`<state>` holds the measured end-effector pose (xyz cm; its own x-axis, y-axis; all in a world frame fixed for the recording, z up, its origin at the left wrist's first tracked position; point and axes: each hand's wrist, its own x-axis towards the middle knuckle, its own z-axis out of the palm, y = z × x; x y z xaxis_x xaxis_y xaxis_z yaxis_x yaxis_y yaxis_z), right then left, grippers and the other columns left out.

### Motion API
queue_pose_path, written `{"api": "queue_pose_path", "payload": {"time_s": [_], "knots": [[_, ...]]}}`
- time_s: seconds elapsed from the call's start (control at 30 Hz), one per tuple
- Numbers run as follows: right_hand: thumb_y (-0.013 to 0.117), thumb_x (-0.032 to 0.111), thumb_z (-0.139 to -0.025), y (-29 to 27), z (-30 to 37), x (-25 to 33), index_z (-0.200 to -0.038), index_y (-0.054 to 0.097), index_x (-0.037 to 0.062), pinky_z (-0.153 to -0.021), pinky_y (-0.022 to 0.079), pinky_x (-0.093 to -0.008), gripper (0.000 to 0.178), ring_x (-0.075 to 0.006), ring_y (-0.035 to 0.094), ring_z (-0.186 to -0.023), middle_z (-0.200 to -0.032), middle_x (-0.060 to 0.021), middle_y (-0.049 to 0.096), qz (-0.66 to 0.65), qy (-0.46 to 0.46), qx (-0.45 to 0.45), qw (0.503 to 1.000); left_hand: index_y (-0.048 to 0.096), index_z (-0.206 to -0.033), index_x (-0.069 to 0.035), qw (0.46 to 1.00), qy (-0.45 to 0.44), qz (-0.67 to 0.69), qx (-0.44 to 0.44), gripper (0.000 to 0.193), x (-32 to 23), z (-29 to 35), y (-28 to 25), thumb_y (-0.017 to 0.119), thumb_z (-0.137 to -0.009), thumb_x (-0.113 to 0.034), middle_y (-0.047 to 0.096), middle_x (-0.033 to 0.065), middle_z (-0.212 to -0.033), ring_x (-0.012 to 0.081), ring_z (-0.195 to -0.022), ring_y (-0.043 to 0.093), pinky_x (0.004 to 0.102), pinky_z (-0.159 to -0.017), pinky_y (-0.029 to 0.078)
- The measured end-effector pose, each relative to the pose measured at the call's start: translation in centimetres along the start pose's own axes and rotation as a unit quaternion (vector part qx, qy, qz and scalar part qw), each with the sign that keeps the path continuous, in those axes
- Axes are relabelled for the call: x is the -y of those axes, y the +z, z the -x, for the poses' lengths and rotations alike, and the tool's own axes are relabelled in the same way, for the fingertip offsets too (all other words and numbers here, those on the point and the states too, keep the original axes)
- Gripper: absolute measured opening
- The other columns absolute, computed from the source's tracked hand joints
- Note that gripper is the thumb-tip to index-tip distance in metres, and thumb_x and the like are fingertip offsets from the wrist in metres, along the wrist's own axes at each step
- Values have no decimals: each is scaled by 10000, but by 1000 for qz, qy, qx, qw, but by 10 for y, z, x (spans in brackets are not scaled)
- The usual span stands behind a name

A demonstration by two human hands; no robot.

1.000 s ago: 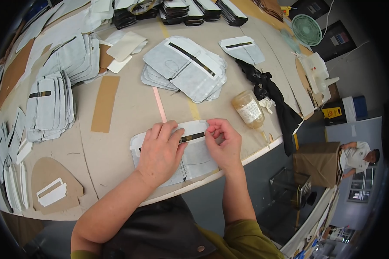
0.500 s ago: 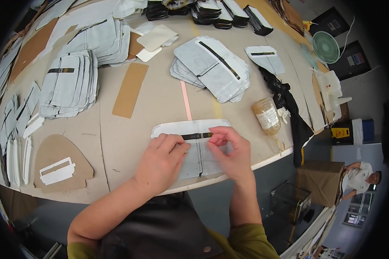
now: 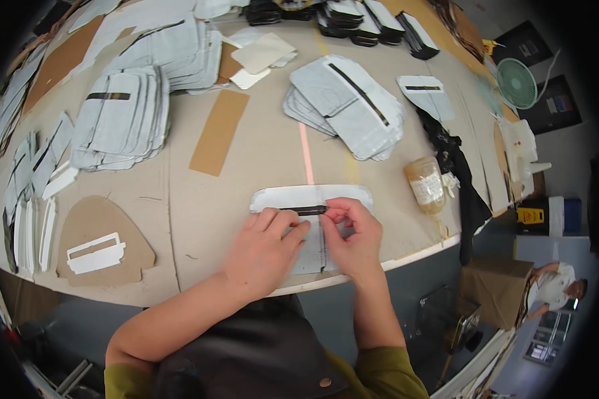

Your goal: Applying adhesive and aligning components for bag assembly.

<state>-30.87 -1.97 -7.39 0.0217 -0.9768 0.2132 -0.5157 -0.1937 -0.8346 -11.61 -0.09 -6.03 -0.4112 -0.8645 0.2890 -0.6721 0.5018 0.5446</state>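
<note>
A light grey panel point(image 3: 313, 259) with a white upper band point(image 3: 289, 195) lies flat at the table's near edge. A black strip point(image 3: 306, 211) crosses it below the band, and a dark seam runs down its middle. My left hand point(image 3: 263, 249) rests over the panel's left part with bent fingers, their tips at the strip's lower left. My right hand point(image 3: 353, 239) is closed in a pinch at the strip's middle, close to the seam. The strip's left end is hidden by my left fingers, its right end by my right hand.
Stacks of grey panels stand at the left point(image 3: 120, 123) and ahead point(image 3: 349, 106). A brown card strip point(image 3: 219, 133) lies between them. On the right are a jar point(image 3: 426, 186) and black cloth point(image 3: 469, 189). A brown template point(image 3: 103, 243) sits left; a person point(image 3: 556, 286) is far right.
The whole view has shifted, so the table's things appear farther right. My right fingers have moved inward along the strip toward the seam and closed there. My left hand stays on the panel.
</note>
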Motion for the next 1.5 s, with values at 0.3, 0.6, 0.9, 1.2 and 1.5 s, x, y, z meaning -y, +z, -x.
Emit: {"api": "queue_pose_path", "payload": {"time_s": [0.3, 0.6, 0.9, 1.2, 1.5], "knots": [[759, -11, -793, -3, 0, 6, -1044, 681, 27, -674, 516, -272, 266, -139, 633, -722, -810, -48, 683, 16, 5, -9, 1000, 700, -1044, -95, 998, -35, -27, -54, 287, 29, 20, -31, 729, -763, -40, 624, 27, -994, 251, -948, 562, 390, -831, 411], [822, 10, -768, 6, -2, 9, -1041, 684, 9, -674, 516, -250, 307, -112, 608, -720, -799, -38, 655, 4, 69, -13, 998, 736, -1058, -103, 998, -7, -44, -53, 391, 32, 23, -29, 707, -677, -19, 639, -6, -1062, 234, -950, 559, 385, -847, 408], [816, 4, -768, 2, -3, 11, -1027, 685, 22, -657, 500, -242, 291, -100, 597, -727, -790, -20, 652, -6, 97, -5, 995, 743, -1039, -107, 997, -9, -45, -64, 382, 33, 25, -30, 713, -666, -31, 640, -13, -1059, 228, -942, 561, 387, -863, 406], [733, -38, -760, 23, -25, 42, -988, 694, 66, -773, 494, -363, 253, -260, 636, -861, -914, -73, 696, 70, -138, 81, 985, 749, -1041, -108, 997, 2, -24, -74, 368, 36, 26, -25, 697, -690, -11, 622, -17, -1019, 221, -975, 548, 384, -890, 392], [774, -22, -753, 27, -22, 24, -912, 720, 69, -826, 508, -357, 191, -252, 658, -898, -925, -45, 737, 70, -179, 108, 975, 724, -1036, -104, 993, -18, 21, -113, 289, 38, 19, -33, 727, -756, -33, 631, -10, -1050, 229, -1007, 544, 405, -917, 381]]}}
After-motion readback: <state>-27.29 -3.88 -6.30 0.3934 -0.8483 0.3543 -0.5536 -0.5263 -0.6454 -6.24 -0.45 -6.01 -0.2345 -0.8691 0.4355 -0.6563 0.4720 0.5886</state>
